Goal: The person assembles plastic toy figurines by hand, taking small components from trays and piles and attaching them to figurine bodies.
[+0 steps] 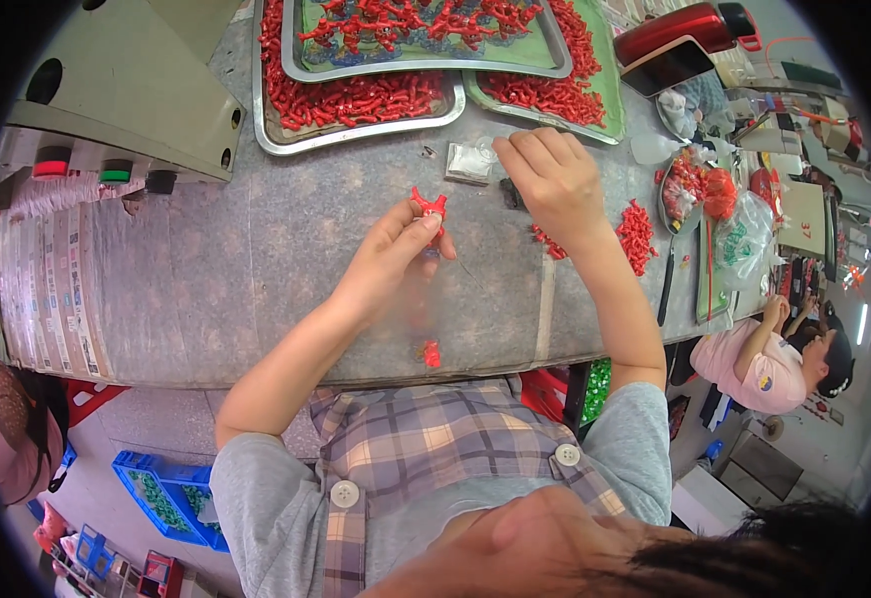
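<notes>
My left hand pinches a small red plastic figure with outstretched arms between thumb and fingers, above the middle of the table. To its right my right hand is raised with the fingertips drawn together; whatever they hold, if anything, is too small to make out. Just left of those fingertips lies a small whitish block. A small dark object is partly covered by the right hand. Near the front edge sits another little red piece. Beside my right forearm lies a pile of red pieces.
Metal trays of red parts fill the back, one stacked on top with finished-looking figures. A machine housing with coloured buttons stands left. A red flask, a phone and bags crowd the right. A co-worker sits beyond.
</notes>
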A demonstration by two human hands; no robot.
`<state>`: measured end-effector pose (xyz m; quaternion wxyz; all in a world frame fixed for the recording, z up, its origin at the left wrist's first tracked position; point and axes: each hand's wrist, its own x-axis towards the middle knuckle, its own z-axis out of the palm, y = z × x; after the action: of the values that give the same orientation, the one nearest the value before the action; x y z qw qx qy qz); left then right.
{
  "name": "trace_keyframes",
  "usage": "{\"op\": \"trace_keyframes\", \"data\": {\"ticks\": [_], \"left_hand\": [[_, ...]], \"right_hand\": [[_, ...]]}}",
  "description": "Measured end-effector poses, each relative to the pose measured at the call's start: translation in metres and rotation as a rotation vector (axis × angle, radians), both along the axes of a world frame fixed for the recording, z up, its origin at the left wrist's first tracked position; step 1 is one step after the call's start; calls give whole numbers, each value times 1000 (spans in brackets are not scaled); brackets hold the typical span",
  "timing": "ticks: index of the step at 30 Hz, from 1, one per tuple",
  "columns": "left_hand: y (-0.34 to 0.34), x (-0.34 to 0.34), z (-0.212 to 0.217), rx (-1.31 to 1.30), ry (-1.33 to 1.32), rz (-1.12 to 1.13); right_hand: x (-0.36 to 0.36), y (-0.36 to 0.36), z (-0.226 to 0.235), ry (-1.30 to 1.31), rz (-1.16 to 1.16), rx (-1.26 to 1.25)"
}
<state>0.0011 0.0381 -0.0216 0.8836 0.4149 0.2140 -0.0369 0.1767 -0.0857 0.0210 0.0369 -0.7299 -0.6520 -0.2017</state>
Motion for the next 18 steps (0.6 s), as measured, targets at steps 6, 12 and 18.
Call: {"op": "trace_keyframes", "data": {"ticks": [6,12,18], "left_hand": [[2,-1,0,-22,1,-23],[1,0,-2,-32,-26,16],[-2,0,-9,33,-115,153]], "right_hand": [[5,1,-1,-58,114,24],[10,2,-4,291,6,130],[4,1,-8,356,-49,192]]}}
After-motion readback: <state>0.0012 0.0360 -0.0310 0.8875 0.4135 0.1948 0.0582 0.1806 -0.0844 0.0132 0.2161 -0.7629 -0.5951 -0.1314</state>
